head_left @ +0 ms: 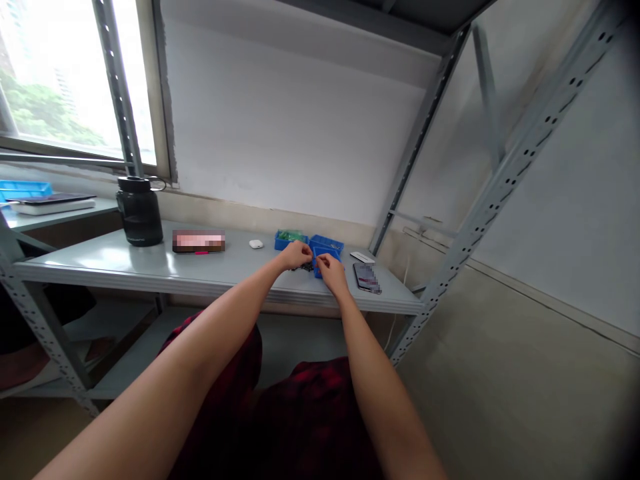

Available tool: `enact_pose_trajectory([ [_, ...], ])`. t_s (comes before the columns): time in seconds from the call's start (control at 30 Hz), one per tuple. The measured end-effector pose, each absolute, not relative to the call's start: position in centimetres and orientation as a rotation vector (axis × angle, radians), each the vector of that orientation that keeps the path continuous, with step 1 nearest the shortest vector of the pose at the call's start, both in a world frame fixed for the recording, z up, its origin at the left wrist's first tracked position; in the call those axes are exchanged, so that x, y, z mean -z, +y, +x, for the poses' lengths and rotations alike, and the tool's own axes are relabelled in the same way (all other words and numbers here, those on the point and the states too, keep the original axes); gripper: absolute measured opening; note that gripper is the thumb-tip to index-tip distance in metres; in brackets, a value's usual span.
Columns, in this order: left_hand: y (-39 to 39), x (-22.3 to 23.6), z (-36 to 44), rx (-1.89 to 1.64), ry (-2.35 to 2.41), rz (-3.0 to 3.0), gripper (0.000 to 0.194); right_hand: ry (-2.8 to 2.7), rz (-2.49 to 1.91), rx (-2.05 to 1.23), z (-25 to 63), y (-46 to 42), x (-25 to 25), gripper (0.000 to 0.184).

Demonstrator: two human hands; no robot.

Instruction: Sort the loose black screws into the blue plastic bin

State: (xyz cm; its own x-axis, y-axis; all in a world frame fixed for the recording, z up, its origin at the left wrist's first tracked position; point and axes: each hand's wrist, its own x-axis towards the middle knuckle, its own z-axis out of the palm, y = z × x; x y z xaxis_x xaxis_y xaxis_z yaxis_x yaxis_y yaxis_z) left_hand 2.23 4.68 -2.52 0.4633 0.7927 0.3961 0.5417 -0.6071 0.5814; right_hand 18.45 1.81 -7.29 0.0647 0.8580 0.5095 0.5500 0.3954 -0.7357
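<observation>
Both my hands meet over the right part of the grey shelf table. My left hand (pixel 296 255) has its fingers pinched together; whatever they hold is too small to make out. Close beside it, my right hand (pixel 331 272) is also in a pinch, in front of a blue bin (pixel 320 252), and its contents are hidden too. Small dark pieces (pixel 303 267) lie on the table under my left hand. Behind the hands stand a blue bin with green items (pixel 290 236) and another blue bin (pixel 327 243) holding small parts.
On the right lie a phone (pixel 367 277) and a flat white item (pixel 363 257). A white earbud case (pixel 256 244), a blurred-out pink item (pixel 199 241) and a black bottle (pixel 139 212) stand leftward. Metal posts (pixel 500 193) rise at the right. Part of another person shows at lower left.
</observation>
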Motion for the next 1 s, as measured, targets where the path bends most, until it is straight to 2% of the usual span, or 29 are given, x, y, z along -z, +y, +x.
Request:
enact_pose_trajectory([
  [1.0, 4.21, 2.33, 1.8, -0.798, 1.219, 2.45, 0.022, -1.568, -1.327, -0.391, 18.18, 1.1, 6.66, 0.018],
])
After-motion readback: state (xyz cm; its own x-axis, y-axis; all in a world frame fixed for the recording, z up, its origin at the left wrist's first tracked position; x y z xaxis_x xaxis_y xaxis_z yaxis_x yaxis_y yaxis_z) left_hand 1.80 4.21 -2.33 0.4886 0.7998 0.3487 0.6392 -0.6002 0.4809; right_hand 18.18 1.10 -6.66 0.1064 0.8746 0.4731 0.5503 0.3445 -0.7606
